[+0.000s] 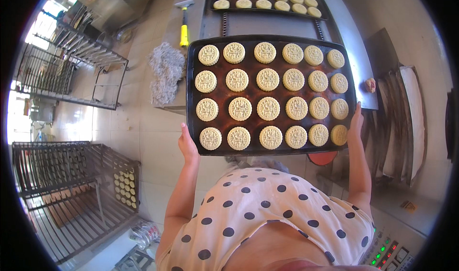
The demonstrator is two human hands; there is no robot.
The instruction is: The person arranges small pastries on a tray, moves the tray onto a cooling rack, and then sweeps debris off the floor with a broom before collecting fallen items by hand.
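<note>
A dark rectangular baking tray (252, 93) is held in front of my body, level or nearly so. Rows of pale, round mooncakes (268, 109) with fluted edges and stamped tops sit on it. My left hand (188, 142) grips the tray's near left corner, thumb up along the side. At the right edge, my right hand (355, 122) holds the tray in the same way; the fingers of both hands are hidden beneath it. The tray's far side overlaps a metal conveyor table (265, 24) with chains (225, 24) running along it.
Farther along the conveyor lies a second tray of mooncakes (263, 4). A yellow-handled scraper (184, 27) and a shaggy grey cloth (166, 73) rest on the left ledge. Metal racks (82, 195) stand at left, one holding mooncakes. A control panel (389, 249) with lit buttons is at lower right.
</note>
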